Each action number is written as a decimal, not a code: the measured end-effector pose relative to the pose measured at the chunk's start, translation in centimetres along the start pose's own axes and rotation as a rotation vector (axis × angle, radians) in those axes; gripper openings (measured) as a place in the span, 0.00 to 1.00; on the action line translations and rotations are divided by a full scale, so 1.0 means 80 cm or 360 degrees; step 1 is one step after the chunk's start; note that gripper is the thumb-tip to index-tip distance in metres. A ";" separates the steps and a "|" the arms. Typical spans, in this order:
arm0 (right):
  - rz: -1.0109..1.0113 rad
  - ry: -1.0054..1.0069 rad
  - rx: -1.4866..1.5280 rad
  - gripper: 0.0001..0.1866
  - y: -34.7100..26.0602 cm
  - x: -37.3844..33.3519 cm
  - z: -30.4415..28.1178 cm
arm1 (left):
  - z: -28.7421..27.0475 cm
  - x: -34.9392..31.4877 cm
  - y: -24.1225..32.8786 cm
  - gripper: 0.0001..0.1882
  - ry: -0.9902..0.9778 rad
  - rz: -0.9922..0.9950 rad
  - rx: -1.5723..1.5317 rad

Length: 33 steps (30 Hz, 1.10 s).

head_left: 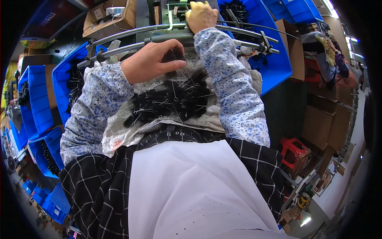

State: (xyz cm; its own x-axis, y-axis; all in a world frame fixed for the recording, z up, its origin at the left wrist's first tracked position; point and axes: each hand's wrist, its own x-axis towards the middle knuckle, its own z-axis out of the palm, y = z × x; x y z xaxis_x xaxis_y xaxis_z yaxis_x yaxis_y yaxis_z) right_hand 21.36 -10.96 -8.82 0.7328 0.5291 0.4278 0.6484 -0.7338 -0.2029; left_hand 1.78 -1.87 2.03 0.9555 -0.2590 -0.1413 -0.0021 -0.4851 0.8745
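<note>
Head view: person seated, lap covered by a pale woven sack cloth [119, 135] that serves as a catch tray for a heap of black bristle brushes [171, 99] with wire stems. The heap lies between both forearms, within easy reach.

Left hand [153, 59] is bare, fingers curled down into the top of the heap, pinching a tuft of brushes. Grip looks narrow; which brush exactly, can't tell.

Right hand [201, 16] wears a yellowish glove and is closed on the machine fixture [175, 18] above the curved metal rails [159, 30], likely steadying or working it. What's inside the fist is hidden.

Rails arc just beyond the lap, so the reach from heap to fixture is short.

Blue bins [274, 59] on both sides hold more black brushes. Cardboard boxes [109, 18] at top left, red stool [292, 149] lower right.
</note>
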 end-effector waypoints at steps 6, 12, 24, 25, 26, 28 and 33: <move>-0.0092 0.0111 0.0001 0.10 0.016 -0.005 0.005 | 0.005 -0.006 -0.010 0.15 0.0124 0.0092 0.0023; -0.0199 0.0227 -0.0209 0.13 0.109 -0.006 0.003 | -0.003 -0.011 -0.018 0.16 0.0110 -0.0125 0.0075; 0.0081 0.0047 -0.0501 0.09 0.173 0.025 -0.093 | 0.006 0.007 -0.009 0.17 0.0126 -0.0028 0.0039; -0.0044 0.0205 -0.0387 0.09 0.160 0.019 -0.105 | 0.006 0.007 -0.010 0.17 0.0159 -0.0025 0.0032; -0.0156 0.0364 -0.0269 0.08 0.143 0.009 -0.115 | 0.008 0.009 -0.012 0.17 0.0229 0.0033 0.0017; -0.0268 -0.0192 0.0395 0.12 0.085 -0.018 -0.136 | 0.017 0.012 -0.020 0.16 0.0386 0.0132 0.0007; 0.0172 -0.1402 0.2012 0.19 -0.014 -0.075 -0.168 | 0.016 0.024 -0.035 0.20 0.0653 0.0467 0.0185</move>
State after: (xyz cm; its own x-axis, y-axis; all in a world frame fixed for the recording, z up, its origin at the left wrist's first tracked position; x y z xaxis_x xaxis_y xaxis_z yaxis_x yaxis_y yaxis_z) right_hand 13.43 -19.02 0.68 0.3772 0.9078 -0.1832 -0.0011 -0.1973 -0.9803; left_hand 3.21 -2.07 -1.30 0.9468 -0.0606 0.3160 -0.2978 -0.5369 0.7893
